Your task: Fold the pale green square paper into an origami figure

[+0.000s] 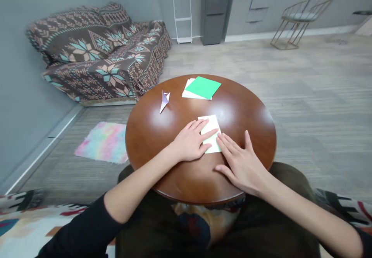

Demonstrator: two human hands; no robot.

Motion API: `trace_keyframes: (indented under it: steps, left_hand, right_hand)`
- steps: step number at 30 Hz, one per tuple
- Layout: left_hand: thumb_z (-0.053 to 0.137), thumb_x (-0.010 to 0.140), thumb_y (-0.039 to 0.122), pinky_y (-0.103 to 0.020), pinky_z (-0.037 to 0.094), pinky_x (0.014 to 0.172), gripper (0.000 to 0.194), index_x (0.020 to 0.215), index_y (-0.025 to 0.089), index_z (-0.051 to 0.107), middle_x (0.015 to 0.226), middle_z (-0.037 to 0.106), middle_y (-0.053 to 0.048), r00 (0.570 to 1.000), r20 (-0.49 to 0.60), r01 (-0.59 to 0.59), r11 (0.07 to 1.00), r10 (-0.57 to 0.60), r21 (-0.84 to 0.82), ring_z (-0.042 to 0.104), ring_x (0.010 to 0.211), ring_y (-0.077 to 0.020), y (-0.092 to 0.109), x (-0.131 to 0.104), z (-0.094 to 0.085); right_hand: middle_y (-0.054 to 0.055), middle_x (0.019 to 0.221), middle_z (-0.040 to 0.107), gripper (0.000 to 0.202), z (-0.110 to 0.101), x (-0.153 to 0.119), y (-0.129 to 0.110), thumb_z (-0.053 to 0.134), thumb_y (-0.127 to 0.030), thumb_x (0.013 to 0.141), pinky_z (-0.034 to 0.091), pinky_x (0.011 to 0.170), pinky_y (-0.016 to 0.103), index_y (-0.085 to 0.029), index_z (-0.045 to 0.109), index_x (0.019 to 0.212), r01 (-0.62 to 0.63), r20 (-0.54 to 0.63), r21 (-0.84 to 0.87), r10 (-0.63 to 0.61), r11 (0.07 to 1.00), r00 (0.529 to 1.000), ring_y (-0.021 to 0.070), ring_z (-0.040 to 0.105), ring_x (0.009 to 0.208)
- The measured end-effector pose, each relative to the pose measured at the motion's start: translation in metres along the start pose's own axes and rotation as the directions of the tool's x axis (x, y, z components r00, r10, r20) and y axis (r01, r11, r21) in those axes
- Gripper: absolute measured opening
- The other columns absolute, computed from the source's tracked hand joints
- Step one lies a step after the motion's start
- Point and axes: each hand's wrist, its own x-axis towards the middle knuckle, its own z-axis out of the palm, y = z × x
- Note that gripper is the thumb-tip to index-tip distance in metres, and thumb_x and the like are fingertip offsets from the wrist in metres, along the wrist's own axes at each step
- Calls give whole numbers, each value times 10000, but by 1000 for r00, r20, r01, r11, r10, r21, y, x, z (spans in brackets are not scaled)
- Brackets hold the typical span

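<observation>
A: Why the table (186,184)?
B: Hard backing for flat pressing, prob.
A: Hands?
B: R hand (242,165): palm down, 3 fingers together at edge of white sheet (213,124), thumb & pinky splayed, no pinch. L hand (190,141): flat, fingers spread, prob. steadying.
A: Papers?
B: Green-topped stack (204,87), table's far side, likely out of the way. White sheet, mid-table. Small purple fold (164,101), table's far L.

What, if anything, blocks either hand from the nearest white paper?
Nothing visible: the left hand lies on the white paper, and the right hand is at its right edge. The green sheet and purple folded paper lie farther out, not between.
</observation>
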Motion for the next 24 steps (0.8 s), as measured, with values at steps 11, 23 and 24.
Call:
trace_keyframes:
  steps: [11, 23, 24]
  left_hand:
    - [492, 943, 412, -497, 298, 1142, 572, 1506, 331, 429, 1561, 404, -119, 998, 55, 33, 999, -34, 25, 367, 1432, -346, 9, 8, -12]
    - [410, 955, 313, -574, 341, 1071, 529, 1481, 328, 462, 1545, 411, -139, 978, -62, 203, 976, -198, 80, 383, 1390, -351, 8, 20, 3]
    - [410, 953, 314, -589, 340, 1068, 528, 1478, 329, 467, 1551, 407, -137, 975, -62, 219, 972, -214, 84, 366, 1403, -363, 3, 24, 4]
  right_hand:
    - [234, 1555, 401, 706, 1, -2, 2, 378, -537, 1009, -60, 1118, 773, -94, 330, 1556, -30, 5, 46, 30, 998, 1000, 391, 368, 1452]
    - [229, 1563, 387, 721, 6, -2, 1, 336, -552, 1019, -83, 1133, 751, -53, 341, 1539, -46, 2, 86, 46, 995, 999, 365, 346, 1469]
    - [231, 1561, 389, 717, 6, -2, 1, 339, -551, 1018, -76, 1134, 751, -59, 345, 1539, -46, -1, 87, 46, 995, 999, 368, 351, 1466]
